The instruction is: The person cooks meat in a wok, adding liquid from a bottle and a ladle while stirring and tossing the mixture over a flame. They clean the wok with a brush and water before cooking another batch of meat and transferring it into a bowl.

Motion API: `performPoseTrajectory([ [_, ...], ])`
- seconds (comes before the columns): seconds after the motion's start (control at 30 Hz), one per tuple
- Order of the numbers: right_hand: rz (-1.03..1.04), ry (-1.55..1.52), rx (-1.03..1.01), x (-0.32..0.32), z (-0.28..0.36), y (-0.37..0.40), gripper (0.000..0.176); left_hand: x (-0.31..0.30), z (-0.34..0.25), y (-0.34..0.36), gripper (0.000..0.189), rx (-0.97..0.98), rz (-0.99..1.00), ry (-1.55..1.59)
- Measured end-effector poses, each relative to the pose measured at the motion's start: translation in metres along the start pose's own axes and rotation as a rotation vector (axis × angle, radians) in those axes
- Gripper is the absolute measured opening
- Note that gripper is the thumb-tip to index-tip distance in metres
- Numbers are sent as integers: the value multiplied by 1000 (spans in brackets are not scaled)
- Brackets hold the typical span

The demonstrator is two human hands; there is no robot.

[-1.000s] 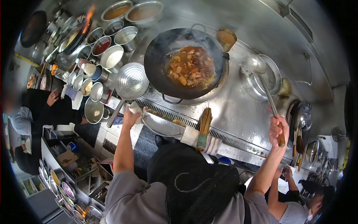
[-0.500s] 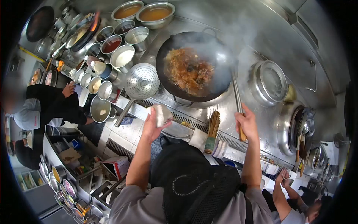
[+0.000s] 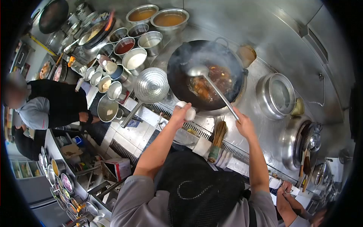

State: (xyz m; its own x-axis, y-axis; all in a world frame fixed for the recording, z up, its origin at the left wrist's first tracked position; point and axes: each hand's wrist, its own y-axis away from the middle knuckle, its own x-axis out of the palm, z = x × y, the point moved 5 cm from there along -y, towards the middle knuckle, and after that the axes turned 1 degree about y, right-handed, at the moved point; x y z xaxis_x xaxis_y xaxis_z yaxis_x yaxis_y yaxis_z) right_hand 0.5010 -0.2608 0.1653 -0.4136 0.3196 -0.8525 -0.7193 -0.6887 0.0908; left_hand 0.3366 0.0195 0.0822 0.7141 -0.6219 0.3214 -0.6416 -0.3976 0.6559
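My left hand [image 3: 180,115] is closed on a folded white cloth [image 3: 190,114] at the near edge of a black wok [image 3: 177,77]. The cloth is where the wok's near handle was seen; whether it grips the handle is hidden. Inside the steaming wok lies brown, saucy food [image 3: 206,89] with orange and pale pieces. My right hand [image 3: 244,124] is wrapped round the handle of a long metal ladle [image 3: 219,92], whose bowl rests over the food, left of the wok's middle. A perforated strainer [image 3: 152,85] sits left of the wok.
Metal pots of sauces and liquids [image 3: 135,59] stand at upper left. A bamboo brush [image 3: 218,138] lies at the front edge, a lidded pot [image 3: 277,94] to the right. A co-worker [image 3: 56,104] stands at left; another person's hands [image 3: 285,189] show at lower right.
My left hand with the cloth has moved right to the wok's rim. The ladle bowl has swung from the wok's right side to the left over the food. The food has shifted and looks wetter.
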Motion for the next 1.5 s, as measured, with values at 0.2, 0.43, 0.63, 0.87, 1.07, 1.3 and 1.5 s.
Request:
performPoseTrajectory([
  [0.2,-58,435,1,-51,-23,59,70,-28,8,-12,69,29,-32,-93],
  [0.43,-149,456,44,-164,25,120,58,-13,-8,-10,39,-122,94,52],
  [0.63,-13,556,176,-174,32,127,57,-9,-6,-31,33,-147,187,-13],
  [0.87,-191,152,85,-27,11,46,54,-2,-12,-21,34,-174,263,45],
  [1.07,-241,-115,178,2,55,52,56,-8,0,-41,32,-215,324,39],
  [1.3,-320,-151,496,26,67,95,56,-1,8,-39,22,-136,302,91],
  [1.5,-300,-311,487,61,87,13,57,-6,37,-71,9,42,272,192],
])
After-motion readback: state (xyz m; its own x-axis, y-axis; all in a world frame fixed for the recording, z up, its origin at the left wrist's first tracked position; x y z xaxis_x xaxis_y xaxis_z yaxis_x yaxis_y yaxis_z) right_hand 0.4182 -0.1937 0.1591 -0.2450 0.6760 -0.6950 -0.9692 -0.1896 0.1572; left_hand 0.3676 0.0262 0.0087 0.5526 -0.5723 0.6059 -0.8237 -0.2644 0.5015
